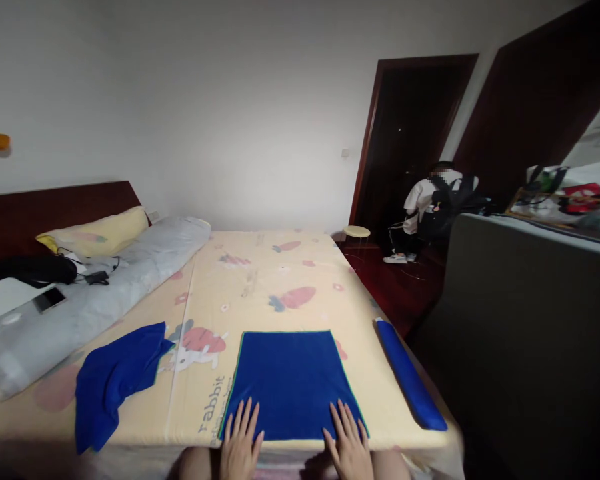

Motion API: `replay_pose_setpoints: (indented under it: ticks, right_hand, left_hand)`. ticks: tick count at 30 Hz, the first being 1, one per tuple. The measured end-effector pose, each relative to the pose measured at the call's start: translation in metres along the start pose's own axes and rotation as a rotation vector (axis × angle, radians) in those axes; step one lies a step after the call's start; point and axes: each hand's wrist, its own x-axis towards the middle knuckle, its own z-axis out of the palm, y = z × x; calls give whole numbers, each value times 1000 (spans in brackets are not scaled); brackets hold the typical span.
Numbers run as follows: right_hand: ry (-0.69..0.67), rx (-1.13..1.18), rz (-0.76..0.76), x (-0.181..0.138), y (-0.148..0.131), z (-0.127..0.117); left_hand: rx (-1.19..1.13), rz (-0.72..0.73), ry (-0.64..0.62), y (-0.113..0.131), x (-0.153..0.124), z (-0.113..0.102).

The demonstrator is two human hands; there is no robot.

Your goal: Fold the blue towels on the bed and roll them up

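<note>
A blue cloth (290,373) with a thin green edge lies spread flat on the bed in front of me. My left hand (241,440) rests on its near left corner, fingers stretched out and apart. On the near right corner lies my right hand (347,440), its fingers likewise spread and flat. Off to the left is a second blue cloth (117,377), crumpled, with part of it hanging toward the bed's front edge. A long blue roll (410,377), which looks like rolled cloth, sits along the bed's right edge.
The bed (260,293) has a yellow sheet with carrot and rabbit prints. A grey quilt (110,300), a yellow pillow (100,233) and a phone (50,300) are at the left. A round stool (357,232) and a person (423,200) with a backpack are near the door. A dark panel (525,333) stands right.
</note>
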Motion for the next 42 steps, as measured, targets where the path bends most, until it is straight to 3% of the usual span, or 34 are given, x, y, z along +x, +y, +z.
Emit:
replay_pose_setpoints:
  ticks: [6, 10, 17, 19, 22, 26, 29, 34, 39, 42]
  right_hand:
    - [-53, -47, 22, -7, 19, -10]
    - [-82, -45, 7, -6, 25, -9]
    - [-149, -34, 9, -5, 38, -18]
    - [-117, -30, 47, -3, 25, -19]
    - [-94, 23, 33, 5, -20, -11]
    - [-222, 164, -85, 19, -82, 9]
    - [-310, 219, -124, 23, -94, 17]
    - [-243, 161, -165, 16, -53, 4]
    - [-155, 19, -87, 4, 12, -19]
    - [-171, -59, -40, -4, 43, -26]
  left_hand:
    - [42, 33, -33, -27, -11, -11]
    - [57, 49, -36, -31, -11, -14]
    - [-6, 12, -167, -31, -9, -28]
    - [-18, -31, -124, -19, -6, -27]
    - [-75, -23, -58, 19, 6, -19]
    - [-192, 90, -139, 70, 23, 1]
    - [-214, 97, -206, 80, 26, 8]
    - [-133, 146, -173, 46, 16, -6]
    - [14, 136, -75, -14, -6, -25]
    - [84, 123, 0, -50, -21, -29]
